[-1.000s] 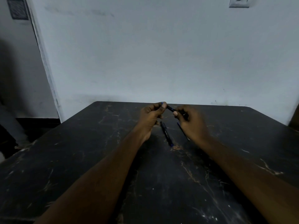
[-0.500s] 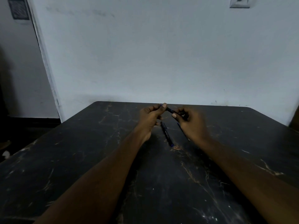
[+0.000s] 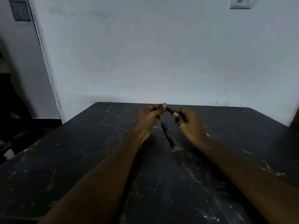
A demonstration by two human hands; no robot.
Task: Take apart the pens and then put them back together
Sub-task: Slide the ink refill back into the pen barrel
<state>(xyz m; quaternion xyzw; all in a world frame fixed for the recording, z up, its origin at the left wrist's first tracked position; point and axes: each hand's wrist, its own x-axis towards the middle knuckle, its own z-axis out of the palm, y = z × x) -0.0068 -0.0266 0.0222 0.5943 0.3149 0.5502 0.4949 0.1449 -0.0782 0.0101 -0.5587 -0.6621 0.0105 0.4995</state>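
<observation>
My left hand [image 3: 148, 117] was curled around one end of a black pen [image 3: 169, 110], with the thumb pressed along the top. My right hand [image 3: 189, 122] pinched the other end between thumb and fingertips, and that hand was a little blurred. Only a short dark length of the pen showed between the two hands. I held it in the air above the far part of the worktop [image 3: 80, 159], sloping down toward my right. My fingers hid both ends, so I could not tell whether it was in one piece or parted.

A second pen [image 3: 168, 135] lay flat on the worktop, just below the gap between my hands and touching neither of them. It was black with a blue near end, and it ran from the far side toward me, angled slightly to my right.

The worktop was dark and scuffed with pale scratches. Both my bare forearms reached out over it. Behind it stood a pale wall [image 3: 161, 54] with a light switch [image 3: 240, 2] high on the right and a door frame [image 3: 47, 62] on the left.
</observation>
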